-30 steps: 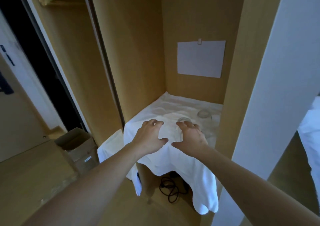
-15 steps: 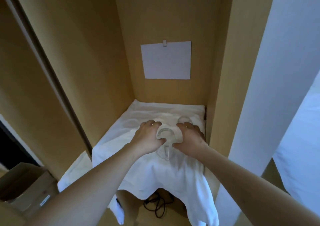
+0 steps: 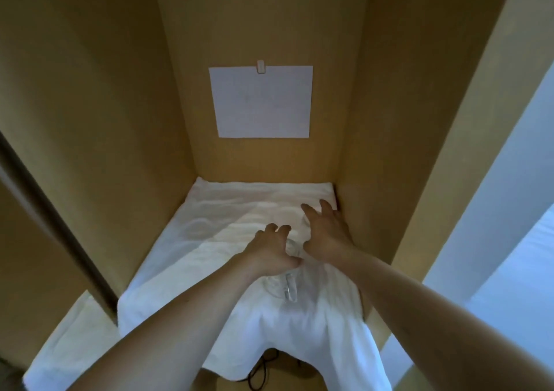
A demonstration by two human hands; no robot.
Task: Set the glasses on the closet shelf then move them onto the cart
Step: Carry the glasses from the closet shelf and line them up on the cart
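Both arms reach into the wooden closet, over the white cloth [image 3: 209,240] that covers its shelf in the lower middle of the frame. The left hand [image 3: 271,251] curls its fingers around a clear glass [image 3: 289,285], which shows just below the hand near the shelf's front edge. The right hand [image 3: 325,231] spreads wide, fingers straight, over a second glass [image 3: 305,219] near the right wall; whether it touches I cannot tell. A white sheet of paper [image 3: 260,102] hangs on the back wall.
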